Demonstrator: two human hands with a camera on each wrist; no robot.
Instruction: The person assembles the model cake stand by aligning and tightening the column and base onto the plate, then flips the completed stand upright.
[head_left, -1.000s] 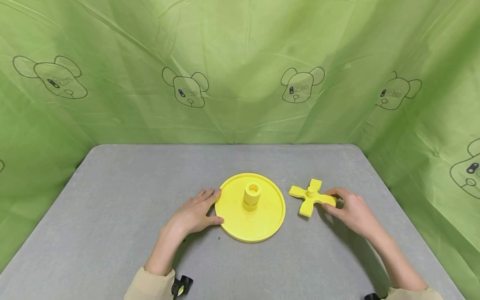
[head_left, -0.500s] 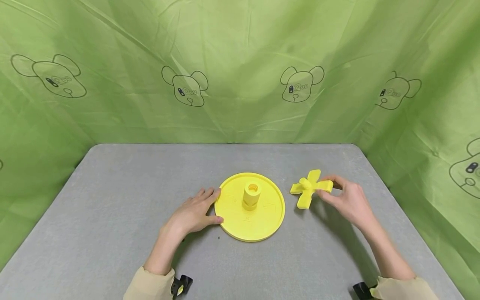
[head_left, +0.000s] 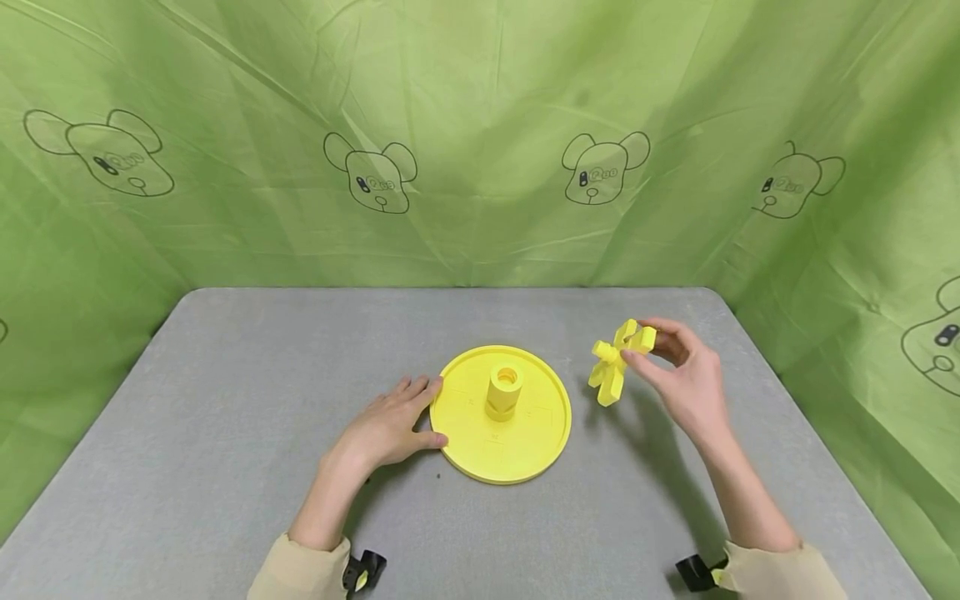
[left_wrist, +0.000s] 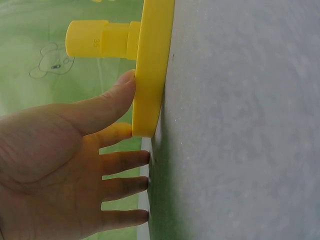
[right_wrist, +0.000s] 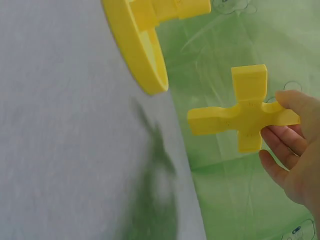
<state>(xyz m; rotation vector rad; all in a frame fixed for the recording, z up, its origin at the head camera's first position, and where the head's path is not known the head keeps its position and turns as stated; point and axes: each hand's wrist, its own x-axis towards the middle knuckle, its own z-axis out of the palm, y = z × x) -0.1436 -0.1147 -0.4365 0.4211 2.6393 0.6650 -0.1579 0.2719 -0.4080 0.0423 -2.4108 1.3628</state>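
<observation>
A round yellow disc [head_left: 465, 450] with a raised rim lies on the table, and a hollow yellow post [head_left: 505, 392] stands upright at its middle. My left hand [head_left: 386, 425] rests at the disc's left edge, thumb and fingertips touching the rim; in the left wrist view the fingers of that hand [left_wrist: 55, 155] are straight and spread. Right of the disc, my right hand [head_left: 693, 387] pinches one arm of a yellow four-armed cross [head_left: 611, 358] above the table, tilted, its round stub toward the post. The right wrist view shows the cross [right_wrist: 250, 116] between thumb and fingers.
The grey table [head_left: 262, 375] runs back to a green curtain [head_left: 480, 242] printed with bear outlines, which also hangs along both sides. Black wrist devices [head_left: 365, 572] sit at both sleeves.
My right hand has lifted the cross off the table and tipped it from flat to steeply tilted, moving slightly left. My left hand and the disc have stayed in place.
</observation>
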